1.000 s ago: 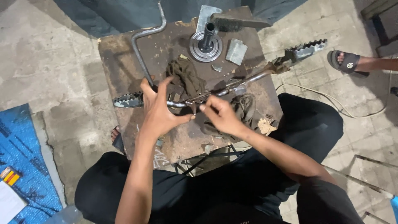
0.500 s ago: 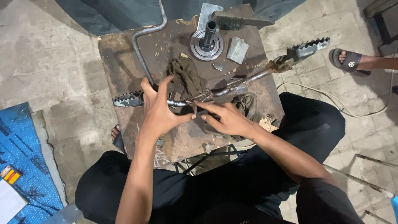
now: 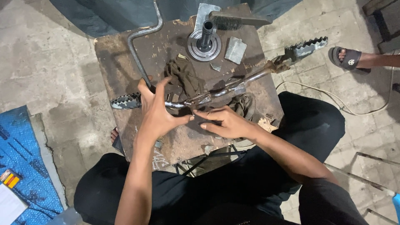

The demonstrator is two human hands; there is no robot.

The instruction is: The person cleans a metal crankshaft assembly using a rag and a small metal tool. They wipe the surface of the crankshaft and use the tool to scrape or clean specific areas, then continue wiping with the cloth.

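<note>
Long chromed steel footrest bar with serrated pegs (image 3: pixel 216 89) lies across rusty brown worktop (image 3: pixel 125 75), beside dark oily rag (image 3: pixel 183 77). Left hand (image 3: pixel 156 112) spread, steadying bar; right hand (image 3: pixel 227 123) fingertips pressing its middle. Looks like fitting step; firmer hold needed next.

I see dim, even light — soft shadows under the desk (image 3: pixel 125 62), no glare, sharp centre, slight stretching at the edges.
</note>
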